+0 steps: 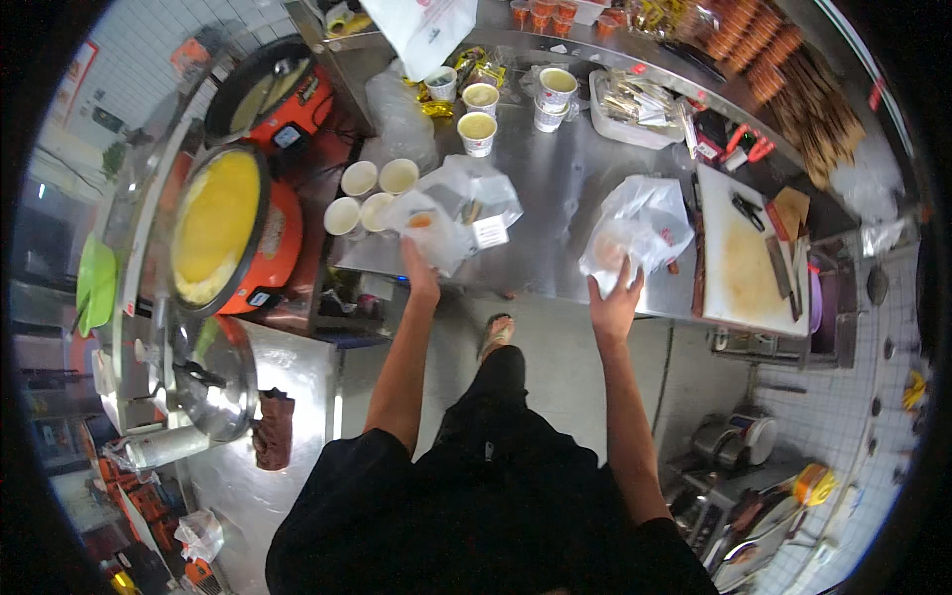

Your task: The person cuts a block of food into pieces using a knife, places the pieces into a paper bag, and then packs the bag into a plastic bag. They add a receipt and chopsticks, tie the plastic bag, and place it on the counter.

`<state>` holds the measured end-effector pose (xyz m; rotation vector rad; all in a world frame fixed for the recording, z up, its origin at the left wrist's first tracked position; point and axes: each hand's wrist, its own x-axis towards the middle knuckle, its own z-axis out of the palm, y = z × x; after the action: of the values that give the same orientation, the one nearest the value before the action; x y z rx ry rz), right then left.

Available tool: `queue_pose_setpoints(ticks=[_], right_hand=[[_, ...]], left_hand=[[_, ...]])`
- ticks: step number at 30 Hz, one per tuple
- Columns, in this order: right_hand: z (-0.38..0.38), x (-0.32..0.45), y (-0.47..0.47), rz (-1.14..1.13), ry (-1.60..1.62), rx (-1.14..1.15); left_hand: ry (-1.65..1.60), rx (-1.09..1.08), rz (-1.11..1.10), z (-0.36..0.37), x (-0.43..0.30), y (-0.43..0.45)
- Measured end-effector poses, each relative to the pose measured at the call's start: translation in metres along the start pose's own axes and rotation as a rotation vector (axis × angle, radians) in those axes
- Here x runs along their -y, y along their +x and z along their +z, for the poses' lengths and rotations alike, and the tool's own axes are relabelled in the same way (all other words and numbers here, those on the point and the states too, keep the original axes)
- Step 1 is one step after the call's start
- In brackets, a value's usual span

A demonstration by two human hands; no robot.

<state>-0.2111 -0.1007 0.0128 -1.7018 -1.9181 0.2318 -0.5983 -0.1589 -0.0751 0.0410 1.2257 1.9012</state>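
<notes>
My left hand [421,274] is at the near edge of a steel worktop, against a translucent plastic bag [446,249]. Something orange shows through that bag, and a white printed label [490,232] is on its right side. Whether the fingers grip the bag cannot be seen. Farther right, my right hand [616,301] has its thumb and fingers around the near end of a second white plastic bag [643,212]. A round, pale orange shape shows inside it. Several open paper cups [360,178] stand just left of the first bag.
Filled paper cups [477,128] stand farther back, beside a plastic tub of wrapped packets [632,104]. To the right, a white cutting board [732,260] bears knives [781,271] and black scissors [746,210]. Orange cookers [275,245] stand left, one holding yellow food [219,223]. A steel shelf [491,41] overhangs the back.
</notes>
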Motion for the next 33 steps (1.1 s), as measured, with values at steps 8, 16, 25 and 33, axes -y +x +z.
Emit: queue_pose_setpoints(ticks=[8,16,25,33], right_hand=[[0.028,-0.029,0.102,-0.329,-0.395,0.419],[-0.003,-0.059,0.129,-0.593,0.066,0.296],[0.029,-0.039,0.194,-0.519,0.223,0.811],[0.048,-0.046,0.234,-0.51,0.843,1.064]], left_hand=[[0.199,-0.024,0.011,0.014,0.039,0.02],[0.374,-0.039,-0.222,0.107,0.078,-0.046],[0.923,-0.349,0.674,0.24,0.044,-0.154],[1.391,0.101,0.541,0.319,0.058,-0.118]])
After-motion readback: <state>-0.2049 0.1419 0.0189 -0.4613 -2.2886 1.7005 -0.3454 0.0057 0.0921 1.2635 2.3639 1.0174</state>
